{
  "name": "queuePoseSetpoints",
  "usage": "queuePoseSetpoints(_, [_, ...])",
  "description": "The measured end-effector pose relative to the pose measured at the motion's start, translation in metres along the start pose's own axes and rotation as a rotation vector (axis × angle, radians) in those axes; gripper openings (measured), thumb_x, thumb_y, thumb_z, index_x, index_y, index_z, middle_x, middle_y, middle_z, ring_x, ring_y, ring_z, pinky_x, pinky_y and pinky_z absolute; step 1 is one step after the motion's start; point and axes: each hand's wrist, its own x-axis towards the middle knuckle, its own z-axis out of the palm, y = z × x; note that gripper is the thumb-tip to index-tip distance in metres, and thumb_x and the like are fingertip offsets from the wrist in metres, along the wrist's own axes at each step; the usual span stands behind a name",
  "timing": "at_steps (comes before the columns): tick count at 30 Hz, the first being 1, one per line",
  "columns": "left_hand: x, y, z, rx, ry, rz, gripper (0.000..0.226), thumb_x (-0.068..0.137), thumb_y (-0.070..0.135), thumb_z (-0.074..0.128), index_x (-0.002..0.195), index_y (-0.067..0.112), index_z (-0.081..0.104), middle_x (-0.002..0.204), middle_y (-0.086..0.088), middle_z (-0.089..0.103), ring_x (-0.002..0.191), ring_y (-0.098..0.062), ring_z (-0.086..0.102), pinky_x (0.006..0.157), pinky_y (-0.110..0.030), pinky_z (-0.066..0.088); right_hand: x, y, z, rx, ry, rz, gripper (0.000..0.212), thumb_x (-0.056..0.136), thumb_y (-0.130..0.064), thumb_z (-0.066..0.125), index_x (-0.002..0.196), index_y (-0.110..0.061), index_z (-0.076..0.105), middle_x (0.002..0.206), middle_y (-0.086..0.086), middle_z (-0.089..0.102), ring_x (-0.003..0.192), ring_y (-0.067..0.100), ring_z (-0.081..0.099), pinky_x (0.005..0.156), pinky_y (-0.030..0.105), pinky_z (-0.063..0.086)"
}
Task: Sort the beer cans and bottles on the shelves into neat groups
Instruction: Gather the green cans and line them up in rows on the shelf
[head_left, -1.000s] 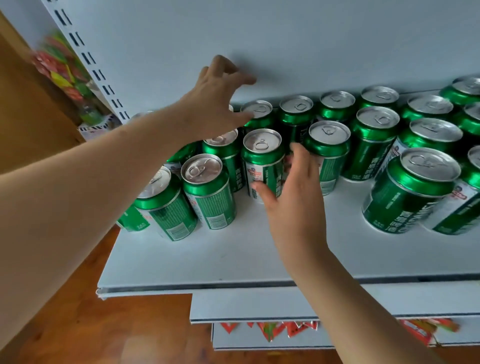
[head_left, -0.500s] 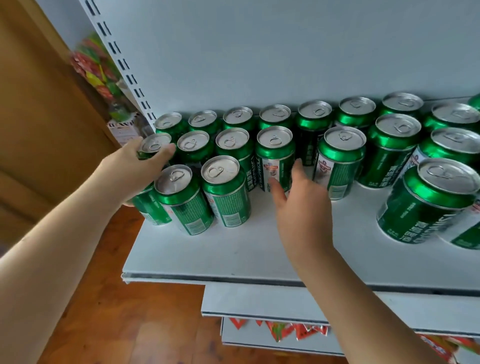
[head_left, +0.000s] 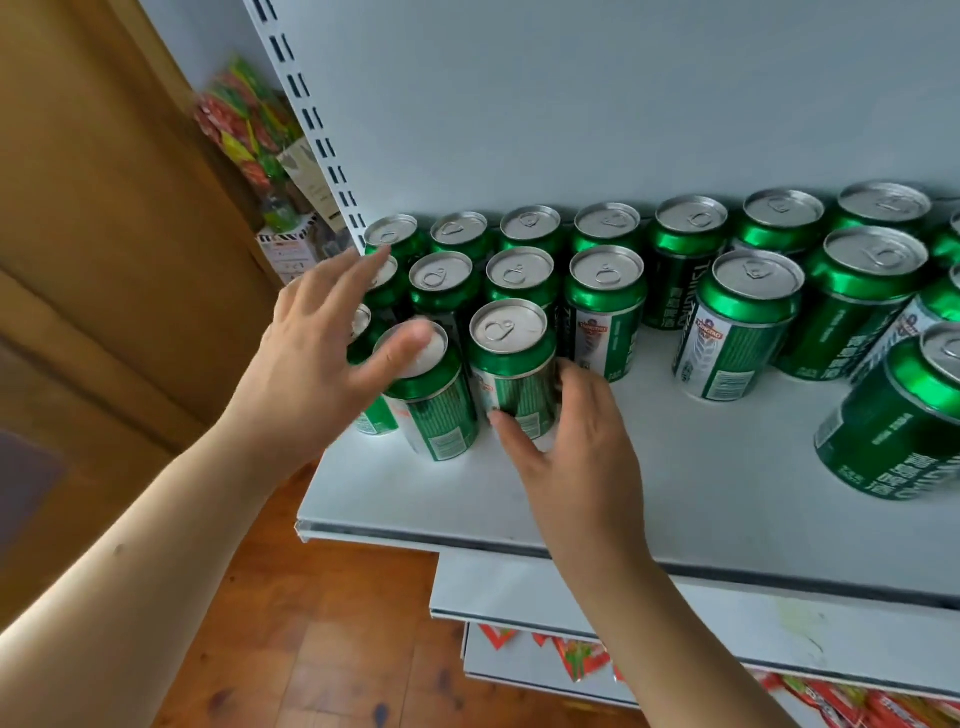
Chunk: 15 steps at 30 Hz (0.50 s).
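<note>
Now: my right hand (head_left: 571, 436) grasps front green aluminium beer can (head_left: 511, 371) on white metal shelf (head_left: 675, 499); left hand (head_left: 317, 353) released, fingers spread, thumb on neighbouring green can's silver lid (head_left: 415, 348).

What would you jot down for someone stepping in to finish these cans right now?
Left hand: fingers spread and straight, over the tops of the cans at the shelf's left end; contact is unclear.
Right hand: fingers and thumb curled round the front-row can.
Green beer cans all stand upright on the white shelf; the left block is packed tight in rows.
Left to do: close up the looser cans to the right, such as the lone front can. No bottles in view.
</note>
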Motion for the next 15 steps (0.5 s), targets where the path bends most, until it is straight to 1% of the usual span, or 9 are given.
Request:
queuePoseSetpoints(1, [-0.006,-0.004,0.002,0.094,-0.031,0.105,0.095,0.074,0.091,0.03,0.154,0.04,0.022,0.16,0.003,0.022,0.147,-0.026,0.017,0.113,-0.057,0.027,-0.001,0.002,0.0,-0.026,0.011,0.007,0.06,0.085,-0.045,0.067,0.129,-0.007,0.053,0.123,0.007,0.058,0.108,0.024,0.059,0.078,0.034,0.057])
queuePoseSetpoints(3, [-0.007,-0.009,0.005,0.226,-0.06,0.196,0.097,0.073,0.09,0.036,0.154,0.035,0.027,0.16,0.0,0.022,0.145,-0.033,0.018,0.11,-0.065,0.03,-0.002,0.004,-0.001,-0.08,0.038,0.012,0.06,0.085,-0.044,0.066,0.13,-0.006,0.053,0.123,0.009,0.058,0.108,0.026,0.058,0.076,0.033,0.054])
queuePoseSetpoints(7, [0.002,-0.001,0.007,0.3,-0.045,0.258,0.085,0.081,0.074,0.039,0.152,0.028,0.035,0.153,-0.009,0.037,0.138,-0.037,0.031,0.104,-0.067,0.037,0.001,0.004,-0.004,-0.079,-0.014,0.011,0.063,0.087,-0.048,0.062,0.134,-0.007,0.051,0.131,0.009,0.055,0.115,0.026,0.057,0.083,0.035,0.054])
queuePoseSetpoints(9, [0.0,0.004,0.009,0.299,-0.027,0.247,0.083,0.081,0.072,0.04,0.151,0.026,0.038,0.15,-0.01,0.04,0.138,-0.037,0.032,0.104,-0.068,0.036,0.0,0.002,-0.014,-0.052,-0.036,-0.002,0.067,0.087,-0.052,0.058,0.138,-0.009,0.048,0.134,0.007,0.054,0.118,0.025,0.056,0.087,0.034,0.052])
queuePoseSetpoints(11, [-0.006,0.007,0.011,0.338,0.028,0.234,0.08,0.083,0.071,0.042,0.151,0.027,0.038,0.153,-0.01,0.036,0.142,-0.037,0.026,0.111,-0.07,0.025,0.0,0.001,-0.034,-0.03,0.063,-0.041,0.062,0.091,-0.048,0.056,0.137,-0.006,0.049,0.129,0.008,0.055,0.116,0.024,0.056,0.091,0.029,0.047])
queuePoseSetpoints(12, [-0.01,0.01,0.012,0.347,0.086,0.24,0.076,0.087,0.069,0.045,0.15,0.027,0.039,0.155,-0.01,0.034,0.144,-0.036,0.023,0.114,-0.068,0.018,0.001,0.002,-0.047,-0.015,0.161,-0.062,0.055,0.094,-0.039,0.058,0.135,-0.003,0.05,0.126,0.011,0.056,0.114,0.026,0.056,0.093,0.028,0.045])
queuePoseSetpoints(13, [-0.014,0.015,0.013,0.33,0.167,0.258,0.07,0.091,0.065,0.048,0.148,0.024,0.042,0.154,-0.011,0.034,0.145,-0.035,0.023,0.116,-0.065,0.015,0.005,0.005,-0.06,-0.007,0.264,-0.066,0.049,0.095,-0.028,0.061,0.134,-0.001,0.05,0.125,0.013,0.054,0.115,0.027,0.054,0.097,0.028,0.042])
queuePoseSetpoints(14, [-0.017,0.024,0.016,0.296,0.252,0.28,0.064,0.094,0.059,0.051,0.145,0.02,0.046,0.152,-0.011,0.037,0.143,-0.034,0.026,0.117,-0.063,0.017,0.01,0.01,-0.069,-0.007,0.344,-0.045,0.049,0.094,-0.02,0.063,0.135,0.001,0.048,0.128,0.016,0.051,0.118,0.029,0.051,0.102,0.027,0.039])
queuePoseSetpoints(15, [-0.02,0.035,0.02,0.259,0.324,0.299,0.06,0.094,0.053,0.054,0.142,0.017,0.049,0.148,-0.011,0.041,0.141,-0.034,0.03,0.116,-0.061,0.021,0.017,0.016,-0.076,-0.012,0.383,0.002,0.055,0.092,-0.017,0.065,0.138,0.002,0.043,0.134,0.018,0.046,0.124,0.031,0.047,0.106,0.023,0.034])
